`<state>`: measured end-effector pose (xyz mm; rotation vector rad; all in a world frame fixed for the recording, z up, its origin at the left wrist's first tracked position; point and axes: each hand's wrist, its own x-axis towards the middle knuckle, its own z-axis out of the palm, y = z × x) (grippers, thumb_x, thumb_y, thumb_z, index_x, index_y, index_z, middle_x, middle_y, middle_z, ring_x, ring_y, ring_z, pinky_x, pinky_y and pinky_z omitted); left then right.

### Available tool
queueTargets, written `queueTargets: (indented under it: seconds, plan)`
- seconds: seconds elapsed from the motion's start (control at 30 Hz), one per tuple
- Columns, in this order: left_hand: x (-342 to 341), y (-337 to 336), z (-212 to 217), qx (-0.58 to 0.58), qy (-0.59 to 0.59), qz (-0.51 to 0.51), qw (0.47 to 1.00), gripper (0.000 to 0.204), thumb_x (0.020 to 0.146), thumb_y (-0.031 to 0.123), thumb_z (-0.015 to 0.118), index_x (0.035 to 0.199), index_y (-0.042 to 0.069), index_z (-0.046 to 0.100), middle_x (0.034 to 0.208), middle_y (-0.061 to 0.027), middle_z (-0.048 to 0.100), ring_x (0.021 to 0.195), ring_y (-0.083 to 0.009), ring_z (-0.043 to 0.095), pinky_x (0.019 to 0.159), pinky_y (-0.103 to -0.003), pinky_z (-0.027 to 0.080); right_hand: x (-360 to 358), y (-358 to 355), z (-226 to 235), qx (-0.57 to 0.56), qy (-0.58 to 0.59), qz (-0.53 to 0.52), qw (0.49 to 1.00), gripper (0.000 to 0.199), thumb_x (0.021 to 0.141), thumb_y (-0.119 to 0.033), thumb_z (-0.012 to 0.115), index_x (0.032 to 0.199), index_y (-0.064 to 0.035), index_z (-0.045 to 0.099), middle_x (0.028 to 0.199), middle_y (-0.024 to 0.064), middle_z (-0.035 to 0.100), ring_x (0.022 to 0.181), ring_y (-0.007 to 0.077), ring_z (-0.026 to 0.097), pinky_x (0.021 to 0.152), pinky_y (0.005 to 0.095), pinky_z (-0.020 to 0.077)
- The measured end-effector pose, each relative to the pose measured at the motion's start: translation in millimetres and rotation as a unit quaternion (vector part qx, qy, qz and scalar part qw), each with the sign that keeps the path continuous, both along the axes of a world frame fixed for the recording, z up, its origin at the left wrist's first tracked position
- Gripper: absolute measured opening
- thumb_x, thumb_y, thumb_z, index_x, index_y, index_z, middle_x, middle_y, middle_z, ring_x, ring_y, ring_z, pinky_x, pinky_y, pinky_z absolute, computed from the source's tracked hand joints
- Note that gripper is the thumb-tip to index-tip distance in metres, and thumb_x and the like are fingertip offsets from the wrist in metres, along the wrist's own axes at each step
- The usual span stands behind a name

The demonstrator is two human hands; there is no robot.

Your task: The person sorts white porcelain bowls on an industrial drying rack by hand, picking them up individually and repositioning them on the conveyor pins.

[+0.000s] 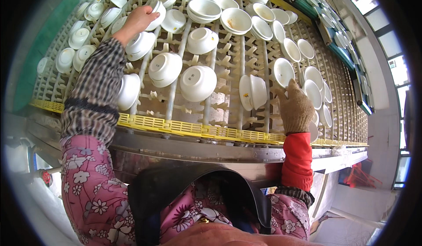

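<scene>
A wide white pegged conveyor rack (228, 70) carries several white bowls, most tipped on their sides between the pegs. My left hand (137, 21), bare, reaches far up the left side and grips the rim of a white bowl (157, 13). My right hand (295, 105) wears a tan knit glove with a red cuff. Its fingertips touch the lower rim of a white bowl (282, 72) standing on edge at the right. Two nested bowls (252, 92) lean just left of that hand.
A yellow plastic strip (184, 127) edges the rack's near side, above a steel frame (211, 151). A stack of bowls (204, 8) sits at the top centre. Green trays with more bowls (340, 39) line the right. A dark curved cover (189, 180) lies by my waist.
</scene>
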<state>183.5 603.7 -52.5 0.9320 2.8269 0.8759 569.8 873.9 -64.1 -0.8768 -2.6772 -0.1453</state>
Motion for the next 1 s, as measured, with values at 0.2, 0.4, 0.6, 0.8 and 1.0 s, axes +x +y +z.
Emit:
queueTargets:
  seconds: [0.2,0.4,0.6,0.8,1.0]
  plan:
    - [71,-15,16,0.225,-0.280,-0.173,0.917,0.032,0.094,0.035,0.059,0.097,0.003,0.061,0.085,0.0011,0.061,0.080,-0.0089,0.054,0.072,-0.026,0.045,26,5,-1,-0.108,0.068,0.031,0.991,0.029,0.090,-0.038,0.059,0.101,-0.0113,0.064,0.086,0.0156,0.066,0.079,0.0358,0.063,0.066,0.0436,0.0499]
    - [95,-25,37,0.445,-0.323,-0.129,0.825,0.040,0.095,0.031,0.057,0.115,-0.004,0.055,0.107,-0.0099,0.064,0.096,-0.0152,0.063,0.088,-0.030,0.051,-5,9,41,-0.177,0.232,0.234,0.927,0.027,0.099,-0.022,0.045,0.112,-0.0050,0.062,0.099,0.0160,0.066,0.088,0.0266,0.066,0.075,0.0331,0.0531]
    - [141,-26,23,0.432,-0.356,-0.077,0.825,0.037,0.097,0.031,0.052,0.115,-0.001,0.057,0.106,-0.0089,0.065,0.094,-0.0165,0.064,0.086,-0.031,0.052,-58,33,12,-0.098,0.142,0.286,0.943,0.028,0.096,-0.022,0.048,0.112,-0.0041,0.062,0.094,0.0182,0.065,0.088,0.0291,0.065,0.080,0.0347,0.0520]
    - [174,-50,31,0.465,-0.383,-0.058,0.796,0.037,0.097,0.028,0.053,0.115,-0.004,0.055,0.110,-0.0136,0.063,0.098,-0.0189,0.064,0.084,-0.031,0.054,-44,51,-19,0.037,-0.030,0.080,0.996,0.060,0.080,-0.053,0.062,0.110,-0.0015,0.060,0.103,0.0185,0.066,0.098,0.0362,0.062,0.083,0.0458,0.0483]
    - [183,-38,5,0.241,-0.392,-0.043,0.887,0.044,0.097,0.033,0.051,0.118,-0.006,0.053,0.109,-0.0167,0.063,0.097,-0.0217,0.063,0.086,-0.037,0.053,-47,38,-7,-0.001,-0.141,0.072,0.987,0.047,0.090,-0.049,0.049,0.096,-0.0052,0.065,0.091,0.0217,0.067,0.089,0.0381,0.064,0.080,0.0473,0.0491]
